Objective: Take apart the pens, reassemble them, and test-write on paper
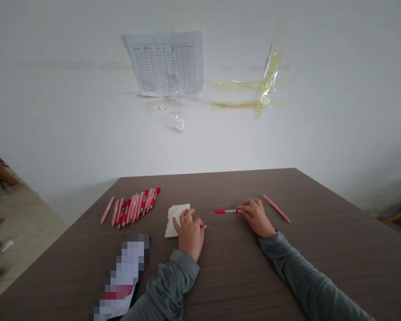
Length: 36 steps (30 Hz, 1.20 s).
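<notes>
My right hand (255, 216) pinches the red end of a pen (224, 211). The pen has a red grip and a clear middle, lies level just above or on the table, and its thin tip points left. My left hand (191, 229) is beside it, its outer fingers resting over a piece of white paper (173, 220). Between its thumb and forefinger shows a tiny dark piece (204, 222), too small to name. To the right of my right hand lies a pink pen (276, 208), slanted on the table.
Several pink and red pens (133, 208) lie in a row on the left of the brown table (227, 276). A blurred-out pale object with a dark edge (123, 276) lies at the front left. A printed sheet (169, 62) and yellowed tape (240, 104) stick to the wall behind.
</notes>
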Motion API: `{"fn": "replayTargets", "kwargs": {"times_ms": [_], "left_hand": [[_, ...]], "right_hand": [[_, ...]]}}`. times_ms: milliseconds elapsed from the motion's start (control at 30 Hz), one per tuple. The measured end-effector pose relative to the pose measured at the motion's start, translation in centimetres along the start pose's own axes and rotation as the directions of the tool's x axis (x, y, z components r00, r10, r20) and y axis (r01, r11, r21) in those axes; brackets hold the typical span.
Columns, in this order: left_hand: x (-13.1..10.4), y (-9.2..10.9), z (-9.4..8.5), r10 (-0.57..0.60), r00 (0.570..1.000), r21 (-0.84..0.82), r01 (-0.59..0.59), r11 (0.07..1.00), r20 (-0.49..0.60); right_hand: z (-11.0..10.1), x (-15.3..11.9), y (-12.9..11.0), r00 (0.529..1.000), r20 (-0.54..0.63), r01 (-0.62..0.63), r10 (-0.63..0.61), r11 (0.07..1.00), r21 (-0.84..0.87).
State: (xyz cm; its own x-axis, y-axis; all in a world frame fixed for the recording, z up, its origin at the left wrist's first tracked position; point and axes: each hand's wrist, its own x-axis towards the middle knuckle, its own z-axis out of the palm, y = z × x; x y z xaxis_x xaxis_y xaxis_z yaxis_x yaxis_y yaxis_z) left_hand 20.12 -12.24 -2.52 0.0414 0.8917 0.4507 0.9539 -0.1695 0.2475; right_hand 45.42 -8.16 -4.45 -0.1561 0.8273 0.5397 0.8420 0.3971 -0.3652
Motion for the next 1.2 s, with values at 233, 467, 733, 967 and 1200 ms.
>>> {"fn": "replayTargets", "kwargs": {"times_ms": [233, 467, 733, 967, 1200], "left_hand": [[0.02, -0.11, 0.14, -0.01, 1.0, -0.013, 0.01, 1.0, 0.011], [0.03, -0.18, 0.24, -0.006, 1.0, -0.006, 0.006, 1.0, 0.008], [0.01, -0.08, -0.47, 0.004, 1.0, -0.052, -0.005, 0.999, -0.023], [0.11, -0.33, -0.38, 0.04, 0.998, -0.122, -0.046, 0.991, -0.055], [0.11, -0.2, -0.55, 0.079, 0.995, -0.134, -0.086, 0.987, -0.057]], "right_hand": [[0.12, 0.0, 0.21, 1.0, 0.006, 0.004, -0.004, 1.0, 0.007], [0.24, -0.01, 0.3, 1.0, 0.001, 0.004, -0.004, 1.0, 0.017], [-0.02, 0.07, -0.04, 0.999, 0.014, 0.039, -0.039, 0.999, 0.008], [-0.1, 0.01, -0.37, 0.996, 0.058, 0.059, -0.062, 0.997, 0.052], [-0.01, -0.12, -0.43, 0.993, 0.101, 0.056, -0.063, 0.995, 0.078]]}}
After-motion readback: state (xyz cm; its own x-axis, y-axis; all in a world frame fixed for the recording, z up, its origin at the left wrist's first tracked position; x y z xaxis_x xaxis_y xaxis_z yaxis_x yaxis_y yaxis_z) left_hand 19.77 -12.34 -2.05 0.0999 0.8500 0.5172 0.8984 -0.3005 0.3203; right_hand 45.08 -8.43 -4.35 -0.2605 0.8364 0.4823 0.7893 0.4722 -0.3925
